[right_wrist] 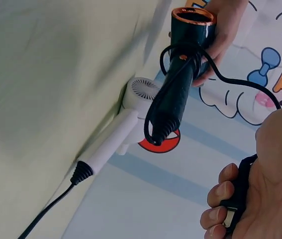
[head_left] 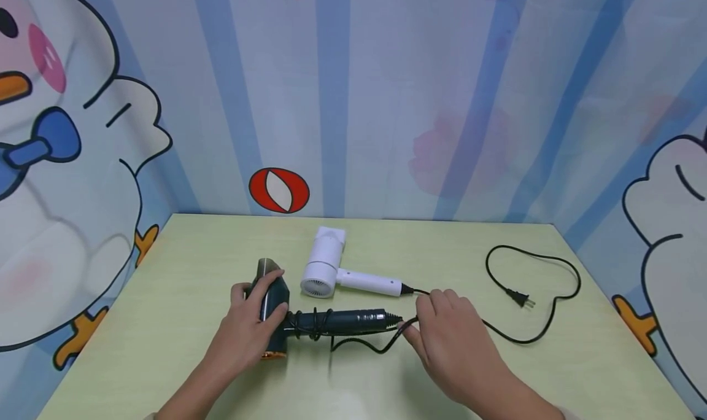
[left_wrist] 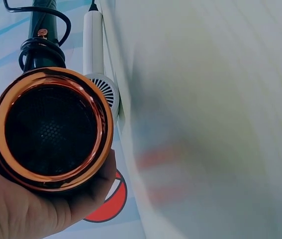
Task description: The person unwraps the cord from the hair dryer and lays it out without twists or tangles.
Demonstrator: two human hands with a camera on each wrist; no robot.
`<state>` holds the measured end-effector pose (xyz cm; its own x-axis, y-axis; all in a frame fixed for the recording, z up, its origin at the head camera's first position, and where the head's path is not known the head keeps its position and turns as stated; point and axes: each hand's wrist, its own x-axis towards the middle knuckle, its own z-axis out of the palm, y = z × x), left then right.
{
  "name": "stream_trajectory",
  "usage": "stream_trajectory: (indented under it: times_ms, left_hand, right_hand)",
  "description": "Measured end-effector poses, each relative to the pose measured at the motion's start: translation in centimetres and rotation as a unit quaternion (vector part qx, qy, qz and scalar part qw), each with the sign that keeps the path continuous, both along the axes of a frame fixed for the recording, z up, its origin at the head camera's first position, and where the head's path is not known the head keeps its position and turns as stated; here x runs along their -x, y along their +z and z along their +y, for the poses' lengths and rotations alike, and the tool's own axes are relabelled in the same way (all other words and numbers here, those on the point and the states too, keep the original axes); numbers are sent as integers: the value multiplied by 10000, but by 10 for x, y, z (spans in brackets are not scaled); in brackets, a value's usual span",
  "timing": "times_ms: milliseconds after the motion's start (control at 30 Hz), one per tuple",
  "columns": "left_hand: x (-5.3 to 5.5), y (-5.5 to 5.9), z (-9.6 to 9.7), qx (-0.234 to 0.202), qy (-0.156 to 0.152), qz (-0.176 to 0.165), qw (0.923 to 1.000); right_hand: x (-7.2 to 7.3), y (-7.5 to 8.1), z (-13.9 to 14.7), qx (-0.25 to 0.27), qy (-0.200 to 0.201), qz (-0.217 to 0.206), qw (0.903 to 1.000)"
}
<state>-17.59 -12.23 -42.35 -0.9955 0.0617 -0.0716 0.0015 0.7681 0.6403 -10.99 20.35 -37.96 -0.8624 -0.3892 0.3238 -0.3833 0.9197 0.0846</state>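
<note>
My left hand (head_left: 243,331) grips a dark green hair dryer (head_left: 350,323) by its barrel, the handle extending to the right. In the left wrist view the dryer's copper-coloured rim (left_wrist: 103,139) faces the camera. Its black cord (head_left: 359,340) is wound round the handle, and a loose length runs to my right hand (head_left: 455,346). Curled fingers of that hand hold the cord's black plug (right_wrist: 240,186), a metal prong showing in the right wrist view; the head view hides the plug. Behind the green dryer, a white hair dryer (head_left: 367,282) lies on the table.
The white dryer's cord (head_left: 552,312) passes behind my right hand and loops over the right side of the light table (head_left: 193,272). Its black plug (head_left: 519,298) lies within that loop. A cartoon-printed backdrop (head_left: 375,101) rises behind the table's far edge.
</note>
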Motion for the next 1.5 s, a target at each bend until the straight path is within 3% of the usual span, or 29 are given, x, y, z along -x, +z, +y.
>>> stream_trajectory:
  times_ms: [400,767,1133,1500]
  left_hand:
    - [1,3,1,-176,84,73,9998]
    - [0,7,2,-366,101,215,9990]
    - [-5,14,3,-463,22,235,9986]
    - [-8,18,2,-597,-54,187,9980]
  right_hand:
    - [-7,-21,-4,-282,31,-437,9986]
    - [-7,-46,-5,-301,22,-459,9985]
    - [5,-64,2,-289,-131,-190,9993]
    - [24,-70,11,-162,-297,-26,9994]
